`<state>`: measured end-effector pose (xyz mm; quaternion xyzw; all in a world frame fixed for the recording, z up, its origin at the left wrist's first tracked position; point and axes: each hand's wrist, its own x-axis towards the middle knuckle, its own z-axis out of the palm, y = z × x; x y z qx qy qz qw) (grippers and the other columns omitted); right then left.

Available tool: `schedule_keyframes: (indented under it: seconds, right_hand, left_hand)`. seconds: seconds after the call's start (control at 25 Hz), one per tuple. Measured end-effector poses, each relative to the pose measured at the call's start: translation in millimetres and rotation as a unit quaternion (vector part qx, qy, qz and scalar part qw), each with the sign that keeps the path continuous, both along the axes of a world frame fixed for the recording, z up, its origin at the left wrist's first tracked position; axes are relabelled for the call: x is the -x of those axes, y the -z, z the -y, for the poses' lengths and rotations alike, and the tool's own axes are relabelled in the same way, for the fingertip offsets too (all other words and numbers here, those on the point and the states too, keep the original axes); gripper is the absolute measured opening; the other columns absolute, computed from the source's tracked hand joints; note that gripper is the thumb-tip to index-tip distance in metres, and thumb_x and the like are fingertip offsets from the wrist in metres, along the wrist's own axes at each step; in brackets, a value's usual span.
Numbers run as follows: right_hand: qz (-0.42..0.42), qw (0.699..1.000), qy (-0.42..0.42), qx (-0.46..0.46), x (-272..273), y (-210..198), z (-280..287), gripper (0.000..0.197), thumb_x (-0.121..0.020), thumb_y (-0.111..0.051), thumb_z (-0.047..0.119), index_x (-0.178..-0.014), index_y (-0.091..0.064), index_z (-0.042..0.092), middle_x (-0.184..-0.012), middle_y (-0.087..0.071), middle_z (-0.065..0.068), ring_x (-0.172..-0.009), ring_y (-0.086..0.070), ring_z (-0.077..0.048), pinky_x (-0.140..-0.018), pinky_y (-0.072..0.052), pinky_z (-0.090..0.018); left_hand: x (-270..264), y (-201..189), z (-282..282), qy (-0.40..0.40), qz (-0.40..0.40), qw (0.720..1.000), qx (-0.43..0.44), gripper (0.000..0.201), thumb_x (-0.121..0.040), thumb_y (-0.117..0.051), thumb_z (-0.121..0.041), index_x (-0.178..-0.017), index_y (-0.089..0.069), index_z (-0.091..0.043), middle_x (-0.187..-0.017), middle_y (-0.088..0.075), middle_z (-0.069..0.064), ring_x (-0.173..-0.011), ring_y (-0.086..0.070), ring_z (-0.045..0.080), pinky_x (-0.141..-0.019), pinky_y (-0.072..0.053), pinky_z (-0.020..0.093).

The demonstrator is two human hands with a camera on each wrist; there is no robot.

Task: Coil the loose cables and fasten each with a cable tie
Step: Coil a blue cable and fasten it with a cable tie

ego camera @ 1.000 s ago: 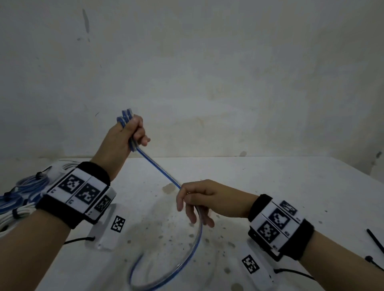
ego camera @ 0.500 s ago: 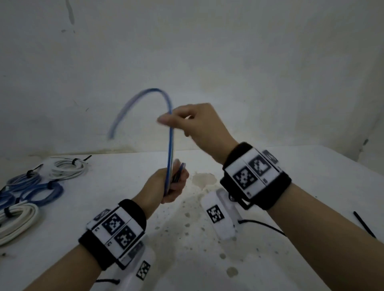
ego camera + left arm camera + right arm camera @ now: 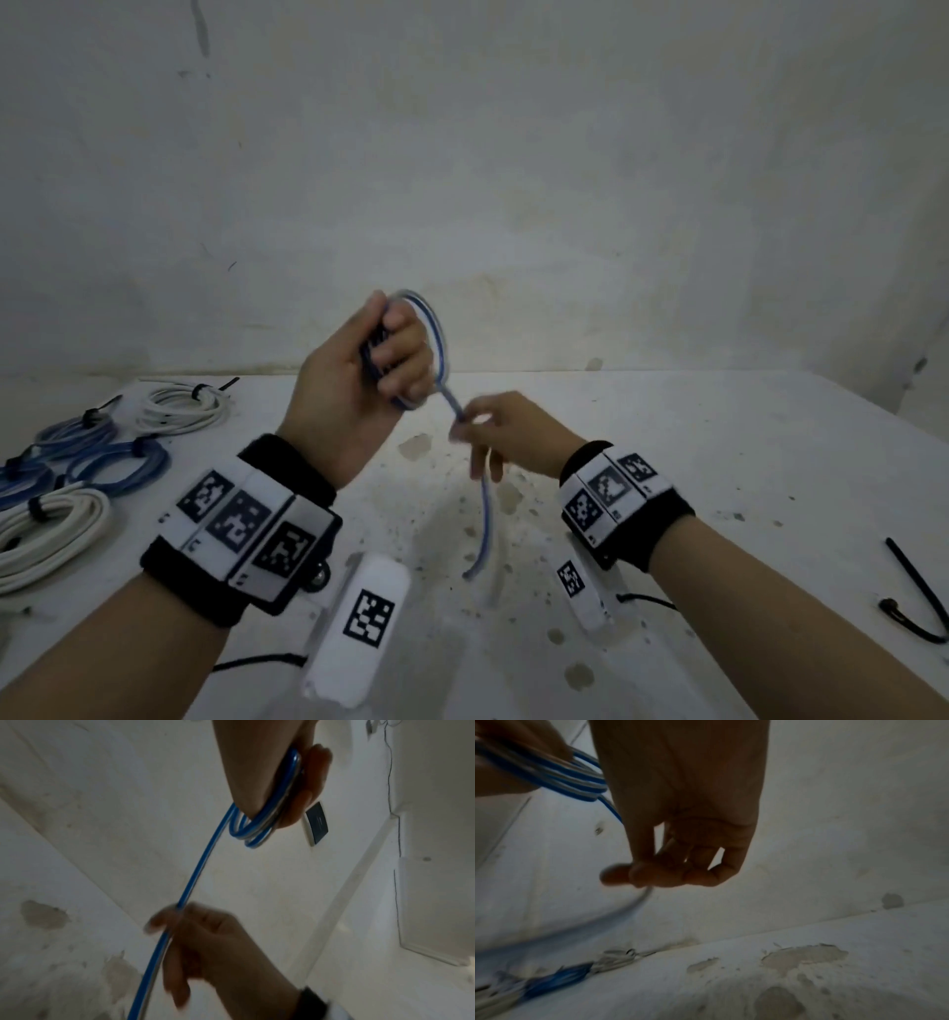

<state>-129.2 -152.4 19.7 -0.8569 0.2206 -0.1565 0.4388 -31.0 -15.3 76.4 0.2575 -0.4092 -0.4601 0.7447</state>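
A blue-and-white cable (image 3: 440, 343) is wound in several small loops through my left hand (image 3: 382, 360), which is raised above the table and grips the loops in a fist. The same loops (image 3: 259, 825) show at the fist's lower edge in the left wrist view. From there the cable runs down to my right hand (image 3: 475, 424), whose curled fingers (image 3: 654, 874) pinch it. Below the right hand the free tail (image 3: 482, 519) hangs down to the table. In the right wrist view the loops (image 3: 559, 774) are at the upper left.
Several tied coils lie at the table's left: blue ones (image 3: 120, 462) and white ones (image 3: 49, 529), (image 3: 182, 406). Loose black cable ties (image 3: 919, 591) lie at the right edge. The white table (image 3: 693, 452) is stained in the middle, and a wall stands close behind.
My left hand has risen and turned with another loop in it. My right hand has come down from above the left hand to a spot lower on the cable, and the free tail is shorter.
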Motion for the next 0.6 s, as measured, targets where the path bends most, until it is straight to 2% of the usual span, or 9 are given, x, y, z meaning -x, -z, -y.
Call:
schedule_keyframes:
  seconds: [0.12,0.2,0.24,0.28,0.32,0.4,0.44,0.52,0.6]
  right_hand:
    - [-0.085,0.994,-0.050,0.055,2.7,1.0,-20.5,0.026,-0.093,-0.053,0.027,-0.079,-0.067,0.009,-0.055,-0.054,0.008,-0.039,-0.044,0.000,-0.045,-0.038,-0.013]
    - [-0.099,0.990,-0.098,0.003,4.6,-2.8,-39.1,0.025,-0.093,-0.054,0.018,-0.113,-0.059,0.006,-0.068,-0.059,0.004,-0.050,-0.051,-0.001,-0.048,-0.041,-0.013]
    - [-0.093,0.988,-0.114,-0.047,6.4,-5.0,-49.0,0.042,-0.092,-0.055,0.013,-0.132,-0.043,0.010,-0.074,-0.062,-0.001,-0.052,-0.053,-0.005,-0.048,-0.043,-0.014]
    - [-0.074,0.985,-0.128,-0.086,8.1,-6.7,-56.9,0.052,-0.091,-0.055,0.010,-0.137,-0.032,0.018,-0.077,-0.063,-0.006,-0.052,-0.054,-0.010,-0.047,-0.044,-0.016]
    - [-0.039,0.984,-0.133,-0.108,9.9,-10.9,-65.6,0.045,-0.092,-0.052,0.010,-0.131,-0.033,0.022,-0.080,-0.063,-0.009,-0.052,-0.054,-0.012,-0.047,-0.044,-0.017]
    - [0.045,0.979,-0.137,-0.142,13.3,-25.2,-77.4,0.012,-0.097,-0.040,0.012,-0.104,-0.049,0.012,-0.083,-0.065,-0.013,-0.053,-0.057,-0.015,-0.047,-0.044,-0.017]
    - [0.079,0.974,-0.138,-0.162,13.6,-31.7,-79.4,0.019,-0.098,-0.035,0.013,-0.095,-0.053,0.011,-0.084,-0.066,-0.014,-0.054,-0.059,-0.016,-0.048,-0.044,-0.017]
    - [0.144,0.964,-0.125,-0.183,13.0,-44.0,-78.9,0.022,-0.097,-0.036,0.013,-0.089,-0.056,0.010,-0.082,-0.067,-0.017,-0.055,-0.060,-0.020,-0.047,-0.044,-0.016]
    - [0.185,0.970,-0.078,-0.136,9.7,-50.3,-71.3,0.014,-0.094,-0.050,0.013,-0.082,-0.057,0.011,-0.071,-0.066,-0.013,-0.050,-0.057,-0.016,-0.044,-0.041,-0.015]
  left_hand:
    - [-19.7,-3.9,5.2,-0.084,0.068,0.994,-0.016,0.032,-0.096,-0.028,-0.030,-0.068,-0.039,-0.018,-0.050,-0.038,-0.010,-0.043,-0.038,0.005,-0.049,-0.039,0.015]
    - [-31.4,3.7,8.6,-0.157,0.155,0.973,-0.062,0.033,-0.099,-0.027,-0.024,-0.069,-0.038,-0.015,-0.049,-0.041,-0.010,-0.044,-0.043,0.006,-0.050,-0.042,0.015]
    - [-36.4,9.9,9.2,-0.188,0.211,0.955,-0.087,0.034,-0.099,-0.027,-0.021,-0.068,-0.038,-0.014,-0.048,-0.043,-0.009,-0.045,-0.047,0.006,-0.051,-0.044,0.014]
    - [-37.6,14.7,7.9,-0.208,0.267,0.934,-0.111,0.034,-0.099,-0.028,-0.019,-0.068,-0.039,-0.014,-0.048,-0.045,-0.008,-0.046,-0.049,0.005,-0.052,-0.045,0.014]
    - [-38.6,21.0,5.9,-0.221,0.317,0.912,-0.136,0.033,-0.099,-0.029,-0.017,-0.068,-0.040,-0.014,-0.050,-0.046,-0.008,-0.048,-0.050,0.004,-0.054,-0.045,0.014]
    - [-32.9,33.9,-0.3,-0.231,0.386,0.874,-0.183,0.030,-0.098,-0.037,-0.016,-0.069,-0.044,-0.016,-0.059,-0.049,-0.008,-0.053,-0.050,0.002,-0.058,-0.043,0.016]
    - [-26.9,38.5,-3.9,-0.234,0.406,0.863,-0.190,0.027,-0.097,-0.040,-0.015,-0.070,-0.047,-0.019,-0.062,-0.052,-0.008,-0.056,-0.053,0.002,-0.059,-0.043,0.016]
    - [-12.7,44.9,-7.6,-0.229,0.407,0.867,-0.176,0.033,-0.097,-0.039,-0.019,-0.067,-0.054,-0.022,-0.054,-0.058,-0.006,-0.050,-0.055,0.001,-0.052,-0.042,0.017]
    - [-0.6,44.8,-8.8,-0.183,0.339,0.902,-0.194,0.056,-0.096,-0.024,-0.042,-0.051,-0.051,-0.021,-0.039,-0.042,-0.004,-0.034,-0.034,0.005,-0.040,-0.026,0.019]
